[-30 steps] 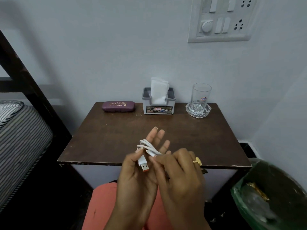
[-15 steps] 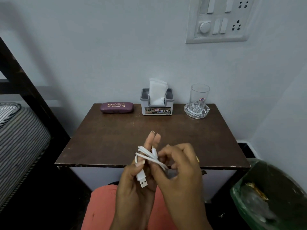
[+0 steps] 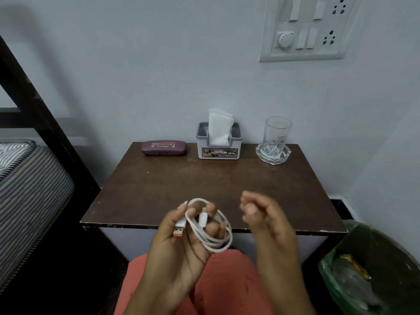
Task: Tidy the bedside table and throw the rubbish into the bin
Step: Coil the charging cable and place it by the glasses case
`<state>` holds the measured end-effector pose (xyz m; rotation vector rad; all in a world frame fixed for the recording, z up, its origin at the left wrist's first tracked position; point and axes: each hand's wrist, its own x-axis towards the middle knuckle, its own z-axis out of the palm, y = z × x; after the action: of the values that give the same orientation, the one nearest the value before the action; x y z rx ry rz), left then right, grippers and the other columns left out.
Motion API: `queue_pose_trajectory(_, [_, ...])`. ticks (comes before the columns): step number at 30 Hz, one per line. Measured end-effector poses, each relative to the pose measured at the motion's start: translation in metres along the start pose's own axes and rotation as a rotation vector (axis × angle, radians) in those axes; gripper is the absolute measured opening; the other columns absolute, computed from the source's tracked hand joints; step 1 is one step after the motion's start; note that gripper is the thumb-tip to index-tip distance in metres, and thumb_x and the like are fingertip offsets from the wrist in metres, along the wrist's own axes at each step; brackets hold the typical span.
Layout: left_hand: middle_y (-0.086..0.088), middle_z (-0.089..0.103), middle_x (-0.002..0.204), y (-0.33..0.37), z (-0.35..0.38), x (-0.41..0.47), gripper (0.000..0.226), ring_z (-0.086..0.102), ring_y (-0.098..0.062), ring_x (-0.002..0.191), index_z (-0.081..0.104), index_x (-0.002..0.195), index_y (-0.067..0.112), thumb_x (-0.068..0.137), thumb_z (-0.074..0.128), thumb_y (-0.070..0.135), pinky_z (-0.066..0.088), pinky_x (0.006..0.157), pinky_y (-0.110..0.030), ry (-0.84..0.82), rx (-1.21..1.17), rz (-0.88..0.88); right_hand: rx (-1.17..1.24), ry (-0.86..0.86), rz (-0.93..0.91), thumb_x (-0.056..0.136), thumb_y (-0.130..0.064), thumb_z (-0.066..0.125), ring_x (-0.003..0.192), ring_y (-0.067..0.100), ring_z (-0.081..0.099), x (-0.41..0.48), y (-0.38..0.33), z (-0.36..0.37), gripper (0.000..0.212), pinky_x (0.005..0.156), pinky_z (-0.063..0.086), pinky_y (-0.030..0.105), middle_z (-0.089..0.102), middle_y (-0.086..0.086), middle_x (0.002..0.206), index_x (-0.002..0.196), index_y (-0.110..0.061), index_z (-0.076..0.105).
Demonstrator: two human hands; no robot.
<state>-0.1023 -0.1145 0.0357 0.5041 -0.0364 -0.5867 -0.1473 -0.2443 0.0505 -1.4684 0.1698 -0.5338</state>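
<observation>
Left hand [image 3: 179, 251] holds a coiled white USB cable [image 3: 203, 220] in the air over the near edge of the bench [image 3: 204, 185], at about 6 o'clock in the view. Fingers [image 3: 212, 230] are curled through and round the loops, with the thumb pressing the strands near the top. Right hand [image 3: 266, 219] sits just beside it at 3 o'clock, apart from the cable. Its fingers are loosely curled and hold nothing (blurred, so fine detail is unclear).

Handling, as a judgement: the cable is light, soft and springy, and the loops will likely spring open if the hold slackens. Best taken across the whole bundle mid-coil, not by one plug, or it unwinds. Not fragile and not slippery.

Orientation: the coil is an oval with its long axis running roughly 11 to 5 o'clock. The big USB-A plug (orange tip) sticks out of the bundle pointing to about 7 o'clock. The smaller plug lies inside the coil, pointing near 12.

Along the bench's back edge are a purple spectacle case [image 3: 163, 148] at 11 o'clock, a tissue holder [image 3: 219, 144] at 12, and a glass tumbler [image 3: 277, 135] standing in a glass dish [image 3: 272, 156] at 1. The green-lined bin [image 3: 375, 269] is on the floor at 4 o'clock with some rubbish in it. The cable probably belongs on the bench, not in the bin.
</observation>
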Motion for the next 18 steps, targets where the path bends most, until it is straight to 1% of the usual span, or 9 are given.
queue_pose_trajectory(1, [-0.008, 0.063, 0.094, 0.001, 0.004, 0.001, 0.035, 0.064, -0.017, 0.069, 0.060, 0.077, 0.010, 0.096, 0.036, 0.026, 0.044, 0.086, -0.028, -0.027, -0.038, -0.053, 0.086, -0.105, 0.164, 0.082, -0.045, 0.059, 0.100, 0.008, 0.066, 0.008, -0.005, -0.006, 0.030, 0.082, 0.053, 0.019, 0.069, -0.005, 0.109, 0.108, -0.031, 0.063])
queue_pose_trajectory(3, [-0.010, 0.060, 0.092, 0.002, 0.008, 0.004, 0.034, 0.055, -0.013, 0.057, 0.056, 0.079, 0.009, 0.096, 0.030, 0.024, 0.042, 0.088, -0.028, -0.060, 0.001, -0.125, 0.198, -0.401, 0.427, 0.092, -0.045, 0.050, 0.102, 0.028, 0.067, 0.018, -0.010, -0.013, 0.036, 0.079, 0.055, 0.028, 0.069, 0.008, 0.113, 0.116, -0.021, 0.062])
queue_pose_trajectory(5, [-0.011, 0.060, 0.087, 0.001, 0.012, 0.006, 0.034, 0.043, -0.011, 0.048, 0.056, 0.076, 0.007, 0.093, 0.031, 0.023, 0.044, 0.086, -0.027, -0.122, 0.001, -0.219, 0.237, -0.579, 0.467, 0.096, -0.034, 0.042, 0.102, 0.048, 0.062, 0.021, -0.011, -0.014, 0.039, 0.077, 0.053, 0.029, 0.067, 0.020, 0.111, 0.105, -0.007, 0.068])
queue_pose_trajectory(6, [-0.011, 0.061, 0.086, 0.002, 0.012, 0.009, 0.034, 0.041, -0.011, 0.047, 0.055, 0.074, 0.007, 0.093, 0.031, 0.022, 0.044, 0.086, -0.027, -0.151, -0.023, -0.258, 0.228, -0.589, 0.449, 0.096, -0.029, 0.044, 0.098, 0.046, 0.064, 0.021, -0.011, -0.014, 0.036, 0.075, 0.053, 0.028, 0.069, 0.021, 0.107, 0.100, -0.004, 0.069])
queue_pose_trajectory(9, [-0.010, 0.062, 0.083, 0.011, 0.004, 0.018, 0.037, 0.047, -0.010, 0.045, 0.055, 0.071, 0.007, 0.094, 0.031, 0.023, 0.042, 0.090, -0.029, -0.140, -0.004, -0.285, 0.246, -0.563, 0.436, 0.091, -0.017, 0.053, 0.081, 0.021, 0.067, 0.025, -0.011, -0.016, 0.026, 0.072, 0.054, 0.026, 0.073, 0.013, 0.096, 0.100, -0.002, 0.071])
queue_pose_trajectory(11, [-0.009, 0.062, 0.082, 0.016, -0.001, 0.025, 0.036, 0.055, -0.011, 0.049, 0.055, 0.069, 0.008, 0.094, 0.036, 0.025, 0.042, 0.091, -0.031, -0.129, 0.062, -0.307, 0.241, -0.529, 0.438, 0.087, -0.016, 0.056, 0.079, 0.022, 0.065, 0.027, -0.004, -0.017, 0.023, 0.073, 0.056, 0.029, 0.073, 0.013, 0.094, 0.100, -0.004, 0.072])
queue_pose_trajectory(13, [-0.010, 0.061, 0.079, 0.020, -0.001, 0.026, 0.027, 0.057, -0.012, 0.051, 0.055, 0.067, 0.008, 0.089, 0.052, 0.023, 0.046, 0.087, -0.033, -0.117, 0.126, -0.299, 0.206, -0.458, 0.412, 0.085, -0.015, 0.060, 0.076, 0.021, 0.066, 0.027, 0.000, -0.014, 0.020, 0.072, 0.056, 0.031, 0.073, 0.011, 0.089, 0.099, -0.007, 0.072])
queue_pose_trajectory(16, [-0.015, 0.069, 0.088, 0.017, 0.000, 0.021, 0.023, 0.069, -0.023, 0.076, 0.062, 0.068, 0.005, 0.062, 0.082, 0.015, 0.054, 0.086, -0.035, -0.002, 0.135, -0.234, -0.025, -0.272, 0.191, 0.084, -0.008, 0.066, 0.068, 0.014, 0.067, 0.027, 0.007, -0.011, 0.022, 0.063, 0.053, 0.030, 0.071, 0.002, 0.081, 0.100, -0.021, 0.060])
queue_pose_trajectory(18, [-0.021, 0.070, 0.102, 0.014, 0.001, 0.020, 0.032, 0.071, -0.029, 0.091, 0.066, 0.070, 0.003, 0.049, 0.088, 0.008, 0.057, 0.083, -0.041, 0.065, 0.075, -0.190, -0.210, -0.188, -0.033, 0.085, -0.010, 0.067, 0.073, 0.010, 0.067, 0.025, 0.011, -0.008, 0.025, 0.063, 0.052, 0.027, 0.066, -0.004, 0.092, 0.094, -0.030, 0.055])
